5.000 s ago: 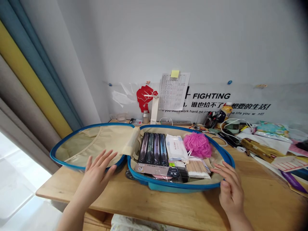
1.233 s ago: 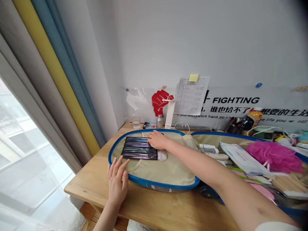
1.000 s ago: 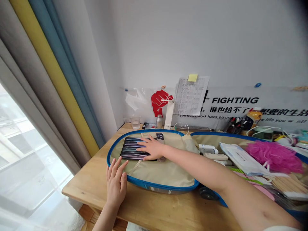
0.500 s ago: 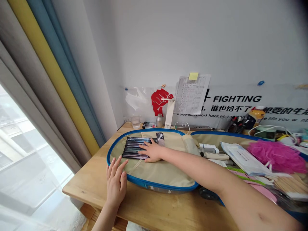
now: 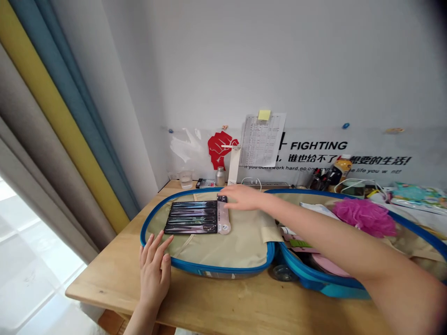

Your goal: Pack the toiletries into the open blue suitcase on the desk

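A blue-edged suitcase lies open on the wooden table, its beige-lined left half in front of me. On that lining rests a flat black pack of slim handled items that look like toothbrushes, with a pinkish card end at its right. My right hand is at the pack's upper right corner, fingers stretched out and grasping nothing; whether it touches the pack I cannot tell. At the near left of the suitcase, my left hand is open, its fingertips by the blue rim.
The suitcase's right half holds a pink bath puff and other items, partly hidden by my right arm. Along the wall stand a cup, a small bottle, a white lamp and an orange-capped drink bottle. Curtains hang at left.
My right hand has lifted off the middle of the pack and moved to its upper right corner, uncovering the pack. My left hand stays by the rim. The view has shifted right.
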`<state>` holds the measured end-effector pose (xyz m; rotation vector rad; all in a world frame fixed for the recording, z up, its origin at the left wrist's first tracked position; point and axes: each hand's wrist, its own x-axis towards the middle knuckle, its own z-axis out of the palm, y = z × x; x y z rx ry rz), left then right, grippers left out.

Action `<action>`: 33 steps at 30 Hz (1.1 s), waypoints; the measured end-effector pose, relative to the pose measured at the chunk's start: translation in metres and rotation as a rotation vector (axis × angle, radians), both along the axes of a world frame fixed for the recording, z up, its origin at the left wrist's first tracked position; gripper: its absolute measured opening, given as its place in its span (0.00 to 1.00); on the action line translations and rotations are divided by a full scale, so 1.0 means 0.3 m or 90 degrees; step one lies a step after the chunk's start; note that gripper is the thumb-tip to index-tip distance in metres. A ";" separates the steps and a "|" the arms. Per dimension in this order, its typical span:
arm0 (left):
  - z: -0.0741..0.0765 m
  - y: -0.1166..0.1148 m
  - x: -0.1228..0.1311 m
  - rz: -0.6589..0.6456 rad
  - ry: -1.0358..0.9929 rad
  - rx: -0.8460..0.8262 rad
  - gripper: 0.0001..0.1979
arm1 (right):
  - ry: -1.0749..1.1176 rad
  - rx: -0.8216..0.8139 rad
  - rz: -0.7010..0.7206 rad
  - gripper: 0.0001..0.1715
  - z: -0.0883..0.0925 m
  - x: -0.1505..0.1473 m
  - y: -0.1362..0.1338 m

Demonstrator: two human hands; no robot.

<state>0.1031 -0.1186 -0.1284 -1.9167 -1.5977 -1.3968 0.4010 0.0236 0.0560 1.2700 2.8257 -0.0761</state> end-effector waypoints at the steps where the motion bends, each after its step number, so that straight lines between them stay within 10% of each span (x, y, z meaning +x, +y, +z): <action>1: 0.001 -0.001 0.001 0.000 0.000 0.000 0.19 | -0.008 0.003 -0.081 0.34 0.022 0.085 0.001; 6: 0.009 -0.003 0.003 -0.004 -0.012 -0.006 0.18 | -0.090 -0.047 -0.462 0.37 0.022 0.514 -0.064; 11: 0.007 -0.001 -0.002 -0.007 -0.007 -0.013 0.19 | -0.118 -0.110 -0.622 0.44 -0.096 0.736 -0.194; 20: 0.011 -0.006 0.003 -0.009 -0.012 -0.018 0.19 | -0.096 -0.132 -0.709 0.65 -0.225 0.784 -0.215; 33: 0.012 -0.010 0.001 -0.014 -0.021 -0.019 0.18 | -0.021 0.024 -0.775 0.41 -0.102 0.791 -0.232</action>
